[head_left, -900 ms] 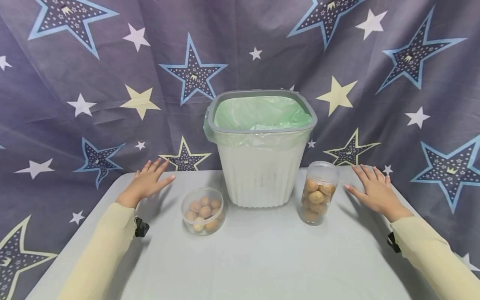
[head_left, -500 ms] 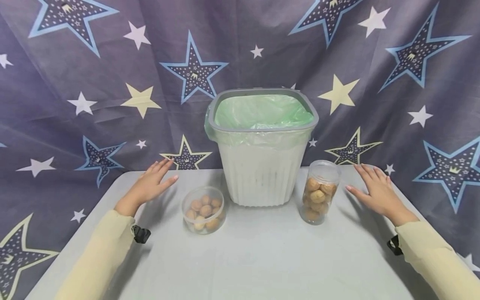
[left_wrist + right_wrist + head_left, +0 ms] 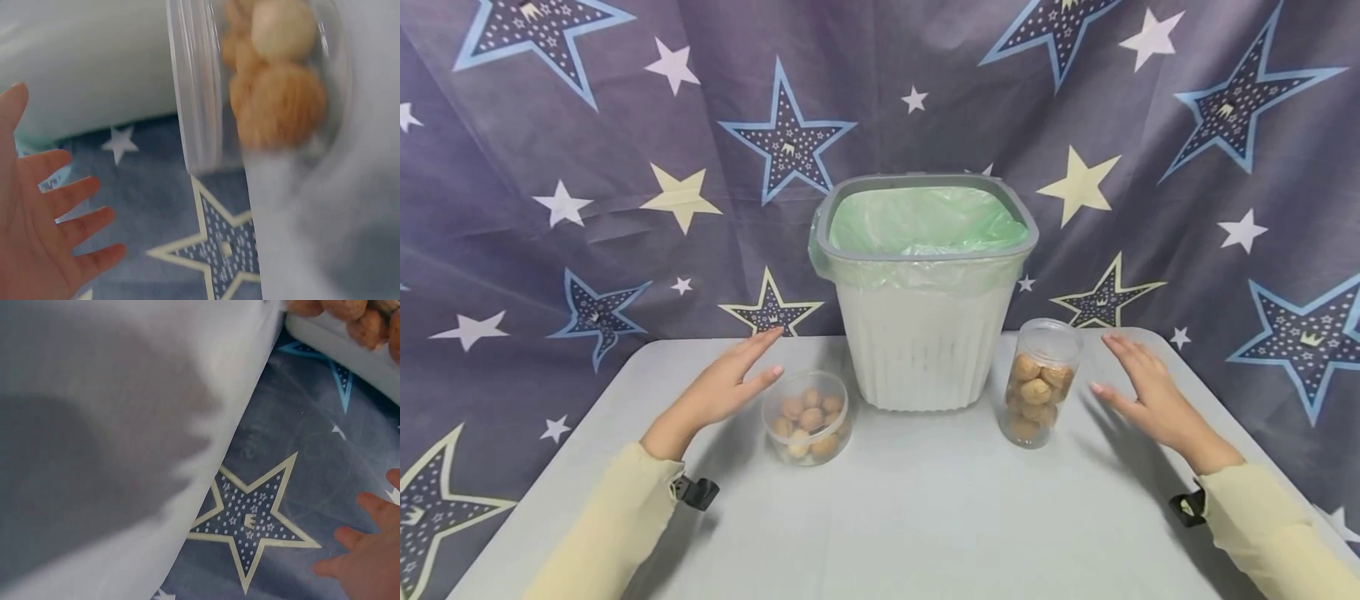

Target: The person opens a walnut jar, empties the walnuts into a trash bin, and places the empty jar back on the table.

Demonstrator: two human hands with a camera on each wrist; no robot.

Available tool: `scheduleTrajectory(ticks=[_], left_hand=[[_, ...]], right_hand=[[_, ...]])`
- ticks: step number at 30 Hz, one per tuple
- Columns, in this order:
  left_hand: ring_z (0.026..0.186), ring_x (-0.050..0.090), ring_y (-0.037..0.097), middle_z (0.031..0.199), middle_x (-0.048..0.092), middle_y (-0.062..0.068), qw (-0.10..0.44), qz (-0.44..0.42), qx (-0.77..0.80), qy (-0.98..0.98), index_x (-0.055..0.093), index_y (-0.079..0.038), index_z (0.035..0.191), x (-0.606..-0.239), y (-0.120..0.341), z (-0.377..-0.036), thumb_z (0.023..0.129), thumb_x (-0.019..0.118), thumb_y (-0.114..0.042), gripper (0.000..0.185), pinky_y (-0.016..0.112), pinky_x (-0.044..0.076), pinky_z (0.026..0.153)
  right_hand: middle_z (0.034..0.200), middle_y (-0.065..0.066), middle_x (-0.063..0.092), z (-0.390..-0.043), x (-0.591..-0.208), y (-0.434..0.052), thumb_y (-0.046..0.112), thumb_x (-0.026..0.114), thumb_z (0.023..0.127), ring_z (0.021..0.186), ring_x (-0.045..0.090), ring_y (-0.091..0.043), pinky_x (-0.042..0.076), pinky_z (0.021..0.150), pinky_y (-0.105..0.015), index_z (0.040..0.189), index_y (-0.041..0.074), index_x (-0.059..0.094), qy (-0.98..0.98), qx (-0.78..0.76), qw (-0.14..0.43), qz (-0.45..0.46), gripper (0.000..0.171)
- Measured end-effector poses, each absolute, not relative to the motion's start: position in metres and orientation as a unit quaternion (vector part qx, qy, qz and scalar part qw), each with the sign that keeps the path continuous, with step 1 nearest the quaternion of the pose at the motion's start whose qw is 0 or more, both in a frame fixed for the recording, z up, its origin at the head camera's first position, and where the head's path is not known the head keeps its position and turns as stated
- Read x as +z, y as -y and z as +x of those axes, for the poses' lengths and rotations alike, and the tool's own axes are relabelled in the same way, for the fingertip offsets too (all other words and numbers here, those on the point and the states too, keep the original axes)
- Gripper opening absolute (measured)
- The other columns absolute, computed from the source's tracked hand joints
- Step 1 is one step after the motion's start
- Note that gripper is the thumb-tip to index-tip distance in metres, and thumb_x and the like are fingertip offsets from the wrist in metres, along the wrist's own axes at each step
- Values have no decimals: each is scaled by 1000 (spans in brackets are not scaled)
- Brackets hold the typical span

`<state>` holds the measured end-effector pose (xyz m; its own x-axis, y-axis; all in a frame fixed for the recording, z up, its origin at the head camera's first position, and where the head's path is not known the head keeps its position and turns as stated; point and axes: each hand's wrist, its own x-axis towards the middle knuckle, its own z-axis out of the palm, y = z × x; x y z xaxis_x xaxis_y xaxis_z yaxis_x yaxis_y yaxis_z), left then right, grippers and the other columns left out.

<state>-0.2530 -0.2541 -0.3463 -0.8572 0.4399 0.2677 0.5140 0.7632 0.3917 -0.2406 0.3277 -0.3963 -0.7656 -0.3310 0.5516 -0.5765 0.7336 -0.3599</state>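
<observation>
My left hand [image 3: 718,392] hovers beside a short round clear tub [image 3: 806,418], fingers extended and thumb apart, holding nothing. Several walnuts [image 3: 811,419] lie inside the tub. The left wrist view shows the same tub [image 3: 206,144] near the spread fingers [image 3: 81,228]. On the other side, my right hand [image 3: 1153,400] is raised to the right of a tall clear jar [image 3: 1051,333], with its fingers straight and nothing in them. More walnuts [image 3: 1036,392] fill much of that upright jar. In the right wrist view, part of the right hand [image 3: 372,556] shows at the lower right.
A white bin [image 3: 922,346] with a grey rim and a green liner bag [image 3: 917,221] stands at the back between the two containers. All of these rest on a pale table [image 3: 917,517]. Behind hangs a dark curtain [image 3: 880,50] printed with stars.
My left hand has moved right, closer to the round tub, and turned more on its side. The right hand has also turned slightly, its thumb still near the jar. The containers stay put.
</observation>
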Motion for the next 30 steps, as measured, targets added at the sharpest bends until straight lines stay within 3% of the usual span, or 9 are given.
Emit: scheduleTrajectory(ticks=[10, 13, 15, 17, 21, 23, 25, 27, 30], left_hand=[[132, 38, 33, 144, 42, 12, 103, -317, -286, 899, 38, -11, 145, -344, 212, -237, 96, 54, -30, 55, 51, 29, 108], [130, 41, 31, 143, 45, 12, 97, -344, -309, 881, 40, -8, 143, -344, 195, -234, 95, 57, -26, 54, 47, 32, 107], [129, 43, 29, 142, 46, 11, 93, -360, -322, 871, 41, -6, 142, -346, 183, -232, 94, 58, -24, 54, 45, 34, 106], [129, 44, 28, 142, 47, 11, 89, -367, -332, 864, 43, -5, 141, -348, 173, -230, 93, 60, -24, 54, 44, 35, 106], [130, 42, 26, 142, 46, 9, 72, -375, -363, 850, 43, -5, 140, -352, 152, -224, 89, 66, -23, 59, 42, 34, 107], [132, 41, 25, 143, 45, 9, 64, -376, -384, 841, 42, -6, 141, -352, 142, -221, 87, 68, -21, 62, 41, 32, 109], [133, 39, 24, 144, 44, 8, 60, -378, -404, 831, 42, -6, 141, -351, 132, -217, 85, 70, -19, 64, 41, 31, 109], [133, 38, 24, 144, 43, 8, 55, -383, -420, 821, 41, -6, 141, -351, 122, -213, 85, 71, -18, 65, 41, 32, 109], [133, 39, 23, 144, 44, 8, 57, -390, -433, 811, 41, -7, 142, -349, 106, -208, 84, 71, -18, 66, 42, 33, 108]], right_hand=[[145, -30, 30, -233, -394, -306, 15, 76, 76, 131, 25, -52, 16, 103, -68, 148, 6, 28, 884, 349, 192, 242, 86], [148, -28, 26, -232, -396, -300, 11, 76, 75, 139, 22, -27, 16, 107, -63, 150, 9, 23, 873, 387, 176, 238, 91], [150, -26, 23, -232, -398, -296, 8, 77, 75, 139, 20, -21, 15, 107, -63, 151, 11, 19, 863, 417, 160, 236, 95], [151, -26, 21, -231, -400, -290, 6, 77, 74, 140, 20, -24, 15, 107, -64, 152, 13, 16, 855, 438, 148, 234, 100], [148, -31, 21, -231, -401, -279, 2, 77, 72, 129, 22, -54, 19, 100, -70, 152, 10, 10, 841, 476, 126, 226, 105], [146, -32, 23, -230, -402, -275, 0, 77, 72, 130, 24, -50, 21, 100, -68, 152, 9, 10, 835, 489, 118, 222, 104], [145, -32, 26, -230, -404, -271, -2, 75, 73, 134, 29, -34, 25, 104, -60, 151, 7, 10, 829, 502, 114, 219, 102], [144, -27, 30, -228, -407, -267, -7, 73, 73, 132, 34, -15, 31, 109, -43, 150, 5, 11, 816, 523, 111, 220, 99], [139, -10, 38, -225, -410, -261, -12, 69, 73, 120, 36, 6, 36, 100, -17, 148, 1, 14, 788, 562, 117, 223, 94]])
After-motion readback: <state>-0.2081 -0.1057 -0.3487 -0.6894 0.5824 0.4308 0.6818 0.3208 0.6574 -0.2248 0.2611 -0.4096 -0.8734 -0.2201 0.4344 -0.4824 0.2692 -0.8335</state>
